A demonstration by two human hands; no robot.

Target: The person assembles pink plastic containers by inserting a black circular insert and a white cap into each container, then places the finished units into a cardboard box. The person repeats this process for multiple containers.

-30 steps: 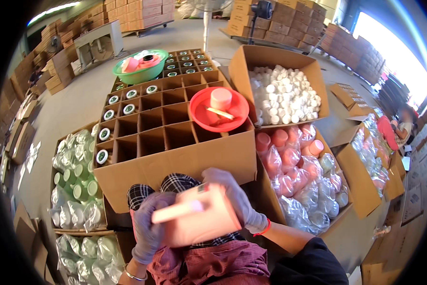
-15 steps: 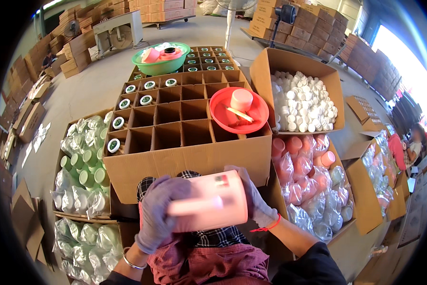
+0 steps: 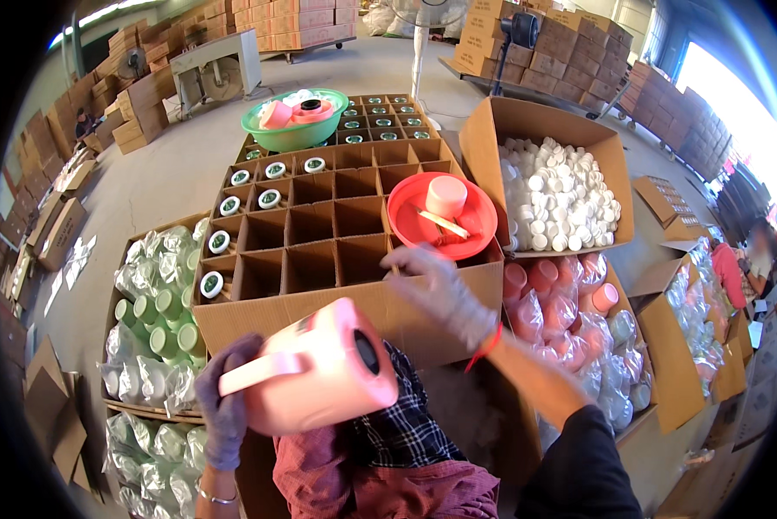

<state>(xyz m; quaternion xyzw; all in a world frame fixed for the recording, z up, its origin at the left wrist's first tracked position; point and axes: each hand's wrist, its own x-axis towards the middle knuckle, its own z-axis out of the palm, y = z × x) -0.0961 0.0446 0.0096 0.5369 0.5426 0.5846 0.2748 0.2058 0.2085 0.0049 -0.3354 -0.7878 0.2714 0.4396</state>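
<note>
A pink jug [image 3: 319,381] with a side handle and a dark round spot at one end is tilted on its side above my lap. My gloved left hand [image 3: 226,402] is closed around its handle side. My gloved right hand [image 3: 440,292] is off the jug, over the near edge of the divided carton [image 3: 345,322], with its fingers stretched out and slightly blurred. Close to it sits a red basin [image 3: 397,203] holding a pink cup [image 3: 446,197] and a light-coloured stick [image 3: 443,223]. White-rimmed round tops [image 3: 211,284] fill several left cells of the carton.
A green basin [image 3: 289,137] of pink parts rests farther back. To the right stand a carton of white caps [image 3: 557,195] and a carton of bagged pink cups [image 3: 578,324]. Green cups [image 3: 165,337] fill a carton at left. Stacked boxes and a fan [image 3: 520,33] are behind.
My right hand has let go of the jug and moved up toward the red basin. The jug has turned and shifted left and down in my left hand.
</note>
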